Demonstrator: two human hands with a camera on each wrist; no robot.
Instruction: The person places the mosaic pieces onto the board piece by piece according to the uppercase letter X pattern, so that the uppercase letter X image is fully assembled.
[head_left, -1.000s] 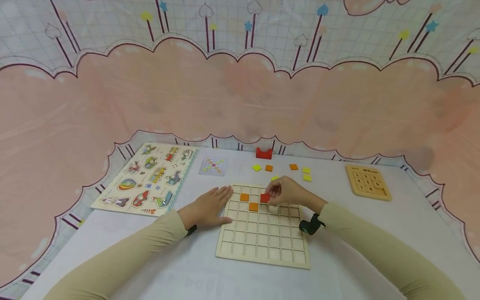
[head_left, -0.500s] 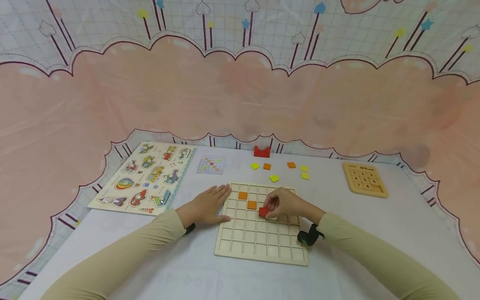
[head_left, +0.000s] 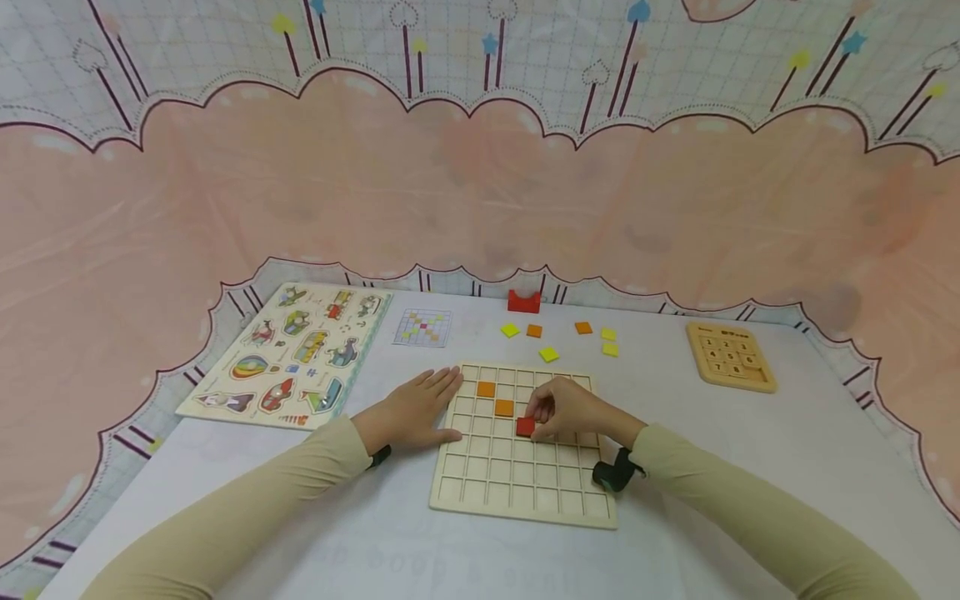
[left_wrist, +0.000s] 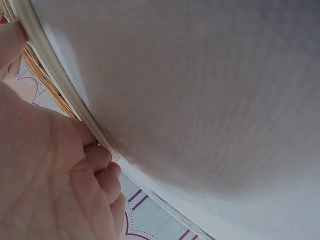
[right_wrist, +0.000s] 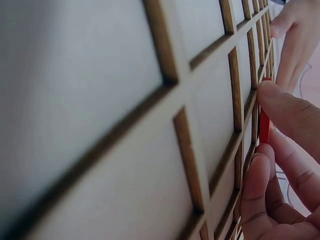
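Note:
A wooden grid board [head_left: 521,479] lies on the white table, with two orange tiles [head_left: 486,389] set in its cells on a diagonal. My right hand [head_left: 572,408] pinches a red square tile [head_left: 525,427] at the cell diagonally below the second orange one. In the right wrist view the thumb and fingers hold that red tile [right_wrist: 265,112] by its edges, right at the grid's ribs. My left hand [head_left: 412,412] rests with straight fingers along the board's left edge; in the left wrist view its fingers touch the board's side [left_wrist: 65,90].
Several loose yellow tiles [head_left: 549,354] and orange tiles [head_left: 583,328] lie behind the board, near a red notched block [head_left: 523,302]. A pattern card [head_left: 422,328] and a picture puzzle board [head_left: 300,350] are at left. At right lies a wooden number puzzle [head_left: 731,357].
My right hand has brought the red tile toward me, from the upper row down to a cell diagonal to the second orange tile. The left hand has stayed at the board's edge.

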